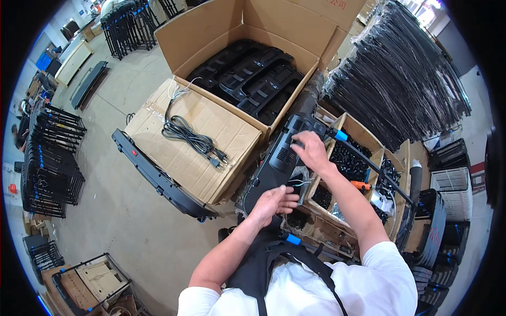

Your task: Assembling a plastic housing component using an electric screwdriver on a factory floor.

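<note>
A long black plastic housing [279, 158] with vent slots lies slantwise in front of me. My right hand [312, 151] is over its vented upper part, with thumb and fingers drawn together. Whatever they pinch, if anything, is too small to make out. Lower down, my left hand [274, 204] rests by the housing's right edge, its fingers loosely stretched and apart. Thin light-coloured wires [301, 184] come out beside that edge, just above the left fingertips. A black tube with a blue collar [337, 134] extends from the housing's upper end toward the lower right.
A coiled black power cord [190, 137] lies on a closed cardboard box [153, 116]. Behind it, an open carton [205, 18] holds several black plastic covers [258, 73]. Wooden bins [377, 152] of small black parts, with an orange-handled tool [361, 185], stand right. Bundled black tubes [395, 73] rise behind.
</note>
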Tool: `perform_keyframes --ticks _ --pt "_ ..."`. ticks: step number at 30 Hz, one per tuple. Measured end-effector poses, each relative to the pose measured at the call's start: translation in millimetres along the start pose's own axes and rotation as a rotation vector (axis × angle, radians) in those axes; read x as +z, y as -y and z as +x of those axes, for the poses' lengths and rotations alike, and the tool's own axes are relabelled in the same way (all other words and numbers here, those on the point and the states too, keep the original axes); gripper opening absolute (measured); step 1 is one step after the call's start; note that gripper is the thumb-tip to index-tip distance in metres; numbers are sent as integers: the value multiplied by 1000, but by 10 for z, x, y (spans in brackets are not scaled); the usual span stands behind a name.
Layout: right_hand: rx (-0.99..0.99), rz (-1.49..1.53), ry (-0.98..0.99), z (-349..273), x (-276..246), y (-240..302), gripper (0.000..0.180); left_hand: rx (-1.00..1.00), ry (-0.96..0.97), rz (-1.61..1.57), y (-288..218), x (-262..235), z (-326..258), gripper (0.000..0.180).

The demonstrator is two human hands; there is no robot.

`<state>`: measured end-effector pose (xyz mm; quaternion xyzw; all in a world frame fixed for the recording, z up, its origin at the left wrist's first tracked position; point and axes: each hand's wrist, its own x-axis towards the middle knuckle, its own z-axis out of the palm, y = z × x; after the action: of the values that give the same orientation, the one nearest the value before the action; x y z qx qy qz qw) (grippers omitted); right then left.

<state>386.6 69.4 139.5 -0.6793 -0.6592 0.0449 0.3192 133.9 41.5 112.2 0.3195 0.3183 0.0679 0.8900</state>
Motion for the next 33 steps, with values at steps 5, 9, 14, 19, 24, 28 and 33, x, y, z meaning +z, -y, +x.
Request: perform_keyframes --ticks 5,9,14,19,24,28,33 --pt "40 -106 25 463 319 -315 26 -16 5 78 238 -90 -262 52" --pt "108 -137 114 543 462 -336 28 -31 -46 86 387 -172 -432 49" --pt "149 -170 121 561 464 -329 28 -37 -59 77 374 -148 -492 50" --pt "133 -115 104 492 309 -329 31 -2 -57 140 374 -12 -436 49" --pt "282 116 29 -65 -178 -397 27 -24 -112 169 529 49 -421 45" --pt "404 55 196 -1068 -562 -698 21 27 -94 265 551 254 -439 35" --pt "470 -131 551 -2362 -101 -1245 25 -37 -52 277 641 478 -253 39"
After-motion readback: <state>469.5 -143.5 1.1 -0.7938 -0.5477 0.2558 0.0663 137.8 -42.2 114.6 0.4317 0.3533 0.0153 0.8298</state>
